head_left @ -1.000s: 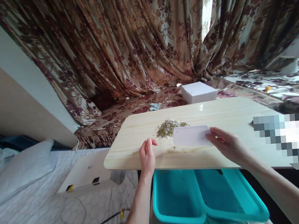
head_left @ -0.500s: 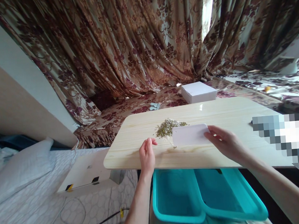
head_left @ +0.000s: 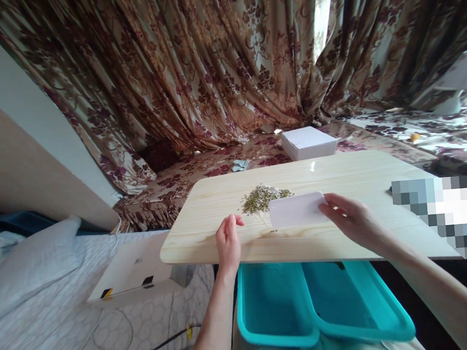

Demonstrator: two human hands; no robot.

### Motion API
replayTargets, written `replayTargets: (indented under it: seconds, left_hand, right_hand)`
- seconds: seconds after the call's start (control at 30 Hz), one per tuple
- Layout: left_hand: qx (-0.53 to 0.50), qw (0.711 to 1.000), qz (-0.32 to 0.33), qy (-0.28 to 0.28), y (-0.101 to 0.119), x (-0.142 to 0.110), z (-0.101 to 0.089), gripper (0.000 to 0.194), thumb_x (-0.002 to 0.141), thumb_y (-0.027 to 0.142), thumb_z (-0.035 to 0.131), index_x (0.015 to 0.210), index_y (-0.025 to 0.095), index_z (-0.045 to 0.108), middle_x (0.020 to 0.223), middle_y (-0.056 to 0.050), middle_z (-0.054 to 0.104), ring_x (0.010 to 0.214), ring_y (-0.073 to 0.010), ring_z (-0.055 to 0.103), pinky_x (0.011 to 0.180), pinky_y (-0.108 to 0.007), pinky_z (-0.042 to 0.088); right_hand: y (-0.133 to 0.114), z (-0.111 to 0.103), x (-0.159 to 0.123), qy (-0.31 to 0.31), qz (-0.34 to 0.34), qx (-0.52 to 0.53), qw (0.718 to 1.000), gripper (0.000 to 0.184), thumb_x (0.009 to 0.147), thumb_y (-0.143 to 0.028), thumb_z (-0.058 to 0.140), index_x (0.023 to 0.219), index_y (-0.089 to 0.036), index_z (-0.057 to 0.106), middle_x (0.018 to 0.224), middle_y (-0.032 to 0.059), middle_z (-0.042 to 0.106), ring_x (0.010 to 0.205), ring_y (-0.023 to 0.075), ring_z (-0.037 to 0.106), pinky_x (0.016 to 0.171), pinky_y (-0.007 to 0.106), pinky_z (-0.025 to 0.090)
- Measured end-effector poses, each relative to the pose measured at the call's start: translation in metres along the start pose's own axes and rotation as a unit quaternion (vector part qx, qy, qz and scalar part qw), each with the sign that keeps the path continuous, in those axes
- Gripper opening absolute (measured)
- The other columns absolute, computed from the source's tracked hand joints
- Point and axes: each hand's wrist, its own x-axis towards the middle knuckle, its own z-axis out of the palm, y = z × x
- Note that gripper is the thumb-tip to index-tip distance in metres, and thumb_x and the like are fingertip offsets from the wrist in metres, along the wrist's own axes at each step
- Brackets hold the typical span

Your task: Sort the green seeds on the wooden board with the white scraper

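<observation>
A loose heap of small green and whitish grains, like beans or seeds (head_left: 259, 199), lies on the pale wood-grain table (head_left: 206, 236). Pinched by one end in my right hand (head_left: 347, 214) is a thin white rectangular card (head_left: 296, 210). Its far end reaches the heap's near right edge and covers part of it. My left hand (head_left: 228, 240) rests on its side near the table's front, just left of the card, fingers loosely curved and holding nothing. A few stray grains (head_left: 274, 230) lie below the card's left corner.
Two turquoise plastic bins (head_left: 279, 338) sit side by side under the table's front edge, at my lap. Behind the table are a white box (head_left: 309, 142) and a light blue cloth (head_left: 240, 165). A blurred-out object (head_left: 454, 206) lies at the table's right. A white carton (head_left: 131, 269) stands on the left.
</observation>
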Motion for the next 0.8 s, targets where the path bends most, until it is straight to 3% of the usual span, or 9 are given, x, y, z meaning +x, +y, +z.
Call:
replayTargets:
  seconds: [0.27,0.6,0.8]
  left_hand:
    - [0.006,1.000,-0.005,-0.002,0.0015,-0.0004,0.0001,0.041,0.087,0.054,0.043,0.074,0.020,0.063,0.073,-0.003,0.066,0.083,-0.0203,0.062,0.083,-0.030,0.046]
    - [0.003,1.000,-0.005,0.003,0.0005,-0.0005,0.0003,0.041,0.086,0.054,0.044,0.075,0.020,0.063,0.072,-0.002,0.066,0.082,-0.0196,0.063,0.083,-0.030,0.046]
    - [0.000,1.000,-0.003,0.003,-0.0016,-0.0004,0.0004,0.040,0.087,0.053,0.043,0.077,0.019,0.064,0.073,-0.002,0.066,0.084,-0.0198,0.062,0.084,-0.031,0.046]
  right_hand:
    - [0.0002,0.0083,0.0027,-0.031,-0.004,0.020,0.999,0.022,0.084,-0.039,0.044,0.082,-0.020,0.056,0.071,0.0035,0.063,0.060,0.0155,0.055,0.053,0.025,0.044]
    - [0.0058,0.0005,0.0023,-0.009,-0.005,0.014,1.000,0.021,0.084,-0.039,0.046,0.083,-0.020,0.056,0.073,0.0041,0.063,0.060,0.0161,0.056,0.054,0.025,0.044]
    - [-0.0002,0.0049,0.0058,-0.040,-0.014,0.027,0.999,0.022,0.085,-0.039,0.045,0.081,-0.020,0.056,0.070,0.0028,0.061,0.058,0.0146,0.053,0.052,0.024,0.042]
